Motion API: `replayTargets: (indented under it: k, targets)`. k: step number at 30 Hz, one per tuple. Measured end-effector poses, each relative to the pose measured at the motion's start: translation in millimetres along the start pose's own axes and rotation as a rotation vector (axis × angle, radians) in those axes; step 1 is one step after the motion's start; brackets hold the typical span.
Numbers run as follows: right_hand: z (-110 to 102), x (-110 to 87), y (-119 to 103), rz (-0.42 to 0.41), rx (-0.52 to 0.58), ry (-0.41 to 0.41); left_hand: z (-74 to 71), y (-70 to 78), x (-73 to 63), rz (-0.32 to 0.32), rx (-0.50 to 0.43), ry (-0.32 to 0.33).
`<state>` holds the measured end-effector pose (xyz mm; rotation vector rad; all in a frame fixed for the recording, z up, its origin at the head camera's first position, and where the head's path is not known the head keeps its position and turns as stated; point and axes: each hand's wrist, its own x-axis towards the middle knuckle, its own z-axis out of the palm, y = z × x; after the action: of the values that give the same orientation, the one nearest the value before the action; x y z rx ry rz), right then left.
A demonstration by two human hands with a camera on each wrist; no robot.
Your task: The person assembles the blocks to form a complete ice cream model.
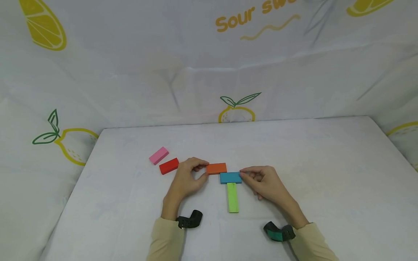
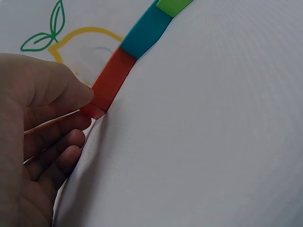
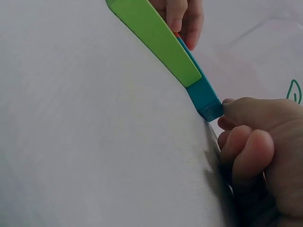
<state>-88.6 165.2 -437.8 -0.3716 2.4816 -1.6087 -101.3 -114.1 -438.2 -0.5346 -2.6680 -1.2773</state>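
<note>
Orange blk [image 1: 216,168] & blue blk [image 1: 230,177] lie btwn L hand [image 1: 190,177] & R hand [image 1: 267,182], each pinching nearer end.

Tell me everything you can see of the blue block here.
The blue block is a small, flat rectangular slab, plain and smooth-looking; wood or plastic, I cannot tell. It lies flat on the white table surface, its long sides running left to right in the head view. The right grip pinches its right end. One end of the green block meets the middle of its near long side, and the orange block appears to touch its far side at the left end.
</note>
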Motion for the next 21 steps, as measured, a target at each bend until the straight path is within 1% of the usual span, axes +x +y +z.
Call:
replayTargets:
  k: [12,16,21]
  targets:
    - [-0.2,0.0,-0.8,0.012,-0.006,0.006,7.7,4.2,2.7,0.004,-0.017,-0.023]
    - [-0.1,0.5,-0.7,0.002,0.003,0.008,8.2,4.3,2.5,0.007,-0.024,-0.011]
    - [-0.1,0.7,-0.9,0.005,0.003,0.013,6.8,6.6,1.9,-0.017,-0.041,0.011]
